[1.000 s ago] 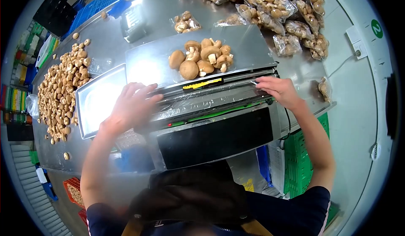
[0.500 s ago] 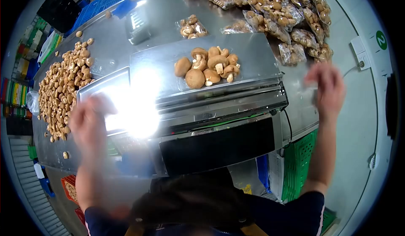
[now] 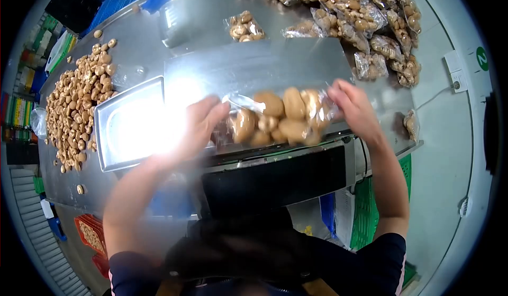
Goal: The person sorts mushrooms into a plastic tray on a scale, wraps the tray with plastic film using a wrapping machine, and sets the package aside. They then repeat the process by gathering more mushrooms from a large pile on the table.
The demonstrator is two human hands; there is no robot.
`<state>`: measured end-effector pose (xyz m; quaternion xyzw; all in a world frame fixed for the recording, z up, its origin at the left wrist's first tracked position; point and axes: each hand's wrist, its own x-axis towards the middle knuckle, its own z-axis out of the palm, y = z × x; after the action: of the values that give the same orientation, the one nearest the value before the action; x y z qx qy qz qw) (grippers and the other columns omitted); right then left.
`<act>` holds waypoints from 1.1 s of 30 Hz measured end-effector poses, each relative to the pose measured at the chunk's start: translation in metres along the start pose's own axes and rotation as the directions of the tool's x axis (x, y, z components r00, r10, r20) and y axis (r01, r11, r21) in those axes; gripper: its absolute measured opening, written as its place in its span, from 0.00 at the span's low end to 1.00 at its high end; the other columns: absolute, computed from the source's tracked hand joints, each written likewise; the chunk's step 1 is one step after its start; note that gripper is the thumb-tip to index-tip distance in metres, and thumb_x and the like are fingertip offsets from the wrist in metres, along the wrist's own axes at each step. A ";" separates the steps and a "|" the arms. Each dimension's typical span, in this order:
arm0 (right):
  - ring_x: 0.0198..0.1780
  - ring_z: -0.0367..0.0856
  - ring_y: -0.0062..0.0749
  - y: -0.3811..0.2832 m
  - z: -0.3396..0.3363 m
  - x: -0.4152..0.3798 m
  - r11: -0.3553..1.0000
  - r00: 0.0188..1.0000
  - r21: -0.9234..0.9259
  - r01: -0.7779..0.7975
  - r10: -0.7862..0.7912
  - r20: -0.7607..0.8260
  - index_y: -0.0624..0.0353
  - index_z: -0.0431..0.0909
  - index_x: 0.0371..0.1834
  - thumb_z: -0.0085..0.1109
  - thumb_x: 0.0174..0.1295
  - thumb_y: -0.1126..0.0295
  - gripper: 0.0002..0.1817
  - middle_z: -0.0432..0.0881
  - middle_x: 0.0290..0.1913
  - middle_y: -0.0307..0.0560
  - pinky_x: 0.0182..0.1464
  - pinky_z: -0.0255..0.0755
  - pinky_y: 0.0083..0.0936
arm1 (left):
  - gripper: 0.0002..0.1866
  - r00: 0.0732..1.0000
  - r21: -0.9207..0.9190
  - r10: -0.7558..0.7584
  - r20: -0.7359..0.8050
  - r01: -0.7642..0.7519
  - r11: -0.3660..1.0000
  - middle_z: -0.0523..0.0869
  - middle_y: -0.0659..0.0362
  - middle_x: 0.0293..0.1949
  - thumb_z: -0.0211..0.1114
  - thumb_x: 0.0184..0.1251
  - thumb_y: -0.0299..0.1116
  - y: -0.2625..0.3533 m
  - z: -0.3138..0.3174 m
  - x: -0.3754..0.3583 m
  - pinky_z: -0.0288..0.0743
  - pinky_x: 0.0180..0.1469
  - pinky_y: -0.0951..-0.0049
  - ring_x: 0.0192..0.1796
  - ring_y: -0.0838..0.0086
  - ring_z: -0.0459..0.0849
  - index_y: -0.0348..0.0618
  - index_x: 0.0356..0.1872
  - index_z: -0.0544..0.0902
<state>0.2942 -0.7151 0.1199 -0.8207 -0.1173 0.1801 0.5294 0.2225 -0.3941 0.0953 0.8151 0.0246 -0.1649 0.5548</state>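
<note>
A clear plastic bag of brown mushrooms (image 3: 275, 117) hangs stretched between my two hands, above the front edge of the steel wrapping machine (image 3: 254, 58). My left hand (image 3: 203, 117) is closed on the bag's left end, slightly smeared by motion and glare. At the opposite end, the thumb and fingers of my right hand (image 3: 355, 108) pinch the plastic. Several whole caps and stems show through the shiny film. To the left of the machine lies a metal tray (image 3: 100, 137), lit by strong glare.
Loose mushrooms (image 3: 79, 105) are heaped at the left. Filled bags (image 3: 352, 10) pile up at the back right, a single bag (image 3: 245, 27) lies behind the machine, and another bag (image 3: 411, 125) is near the right edge. Green crates (image 3: 365, 216) stand below the table.
The mushrooms that lay on the machine top are now lifted in clear plastic. Both hands have come inward from the sides and taken hold of the bag's ends.
</note>
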 end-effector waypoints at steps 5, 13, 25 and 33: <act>0.26 0.75 0.15 0.004 0.029 -0.087 0.905 0.930 0.219 -0.366 0.364 0.050 0.62 0.75 0.31 0.50 0.71 0.64 0.14 0.75 0.25 0.36 0.24 0.72 0.16 | 0.18 0.898 -0.433 -0.416 0.144 0.435 0.789 0.79 0.57 0.24 0.49 0.77 0.45 0.015 0.041 -0.073 0.74 0.18 0.75 0.18 0.72 0.80 0.37 0.37 0.72; 0.23 0.71 0.18 0.109 0.120 -0.125 0.976 0.903 -0.186 -0.112 0.022 -0.430 0.64 0.75 0.38 0.52 0.71 0.69 0.09 0.75 0.21 0.42 0.27 0.68 0.20 | 0.09 0.917 0.376 0.039 -0.396 0.124 0.918 0.76 0.50 0.21 0.49 0.77 0.31 -0.098 0.109 -0.102 0.68 0.27 0.67 0.21 0.67 0.75 0.36 0.37 0.71; 0.15 0.64 0.16 0.091 0.130 -0.205 0.802 0.786 0.025 -0.597 0.591 -0.181 0.67 0.75 0.14 0.58 0.66 0.62 0.24 0.69 0.10 0.38 0.19 0.58 0.21 | 0.25 0.797 -0.173 -0.469 -0.381 0.437 0.883 0.70 0.68 0.11 0.61 0.70 0.40 -0.145 0.032 -0.219 0.53 0.17 0.76 0.16 0.86 0.62 0.36 0.12 0.76; 0.18 0.72 0.20 0.218 0.281 -0.245 0.773 0.775 -0.347 -0.531 0.609 0.170 0.66 0.79 0.25 0.54 0.67 0.67 0.15 0.78 0.18 0.41 0.22 0.66 0.21 | 0.17 0.893 0.466 -0.442 -0.083 0.427 0.775 0.83 0.47 0.25 0.68 0.52 0.45 -0.284 0.115 -0.258 0.75 0.33 0.60 0.31 0.51 0.83 0.39 0.26 0.83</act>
<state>-0.0456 -0.6664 -0.1418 -0.8503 0.0438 0.4261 0.3059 -0.1121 -0.3536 -0.1214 0.8947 0.1623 -0.3017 0.2865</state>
